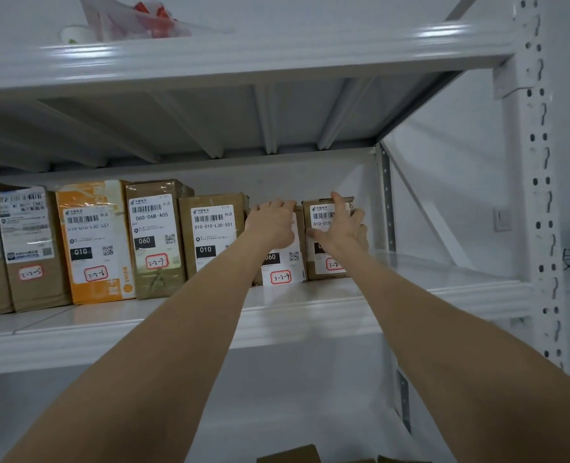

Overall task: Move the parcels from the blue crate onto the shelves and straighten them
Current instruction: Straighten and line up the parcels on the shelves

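A row of brown and orange parcels stands upright on the white middle shelf, each with a white label. My left hand grips the top of the parcel marked 3-2-9, fingers curled over its upper edge. My right hand holds the last small brown parcel at the right end of the row, thumb on its label and fingers wrapped round its right side. Left of them stand a brown parcel marked 010 and a taller one marked 060. The blue crate is out of sight.
An orange parcel and more brown ones fill the shelf's left part. The perforated shelf upright rises at right. A bowl and plastic bag lie on the top shelf. Cardboard edges show at the bottom.
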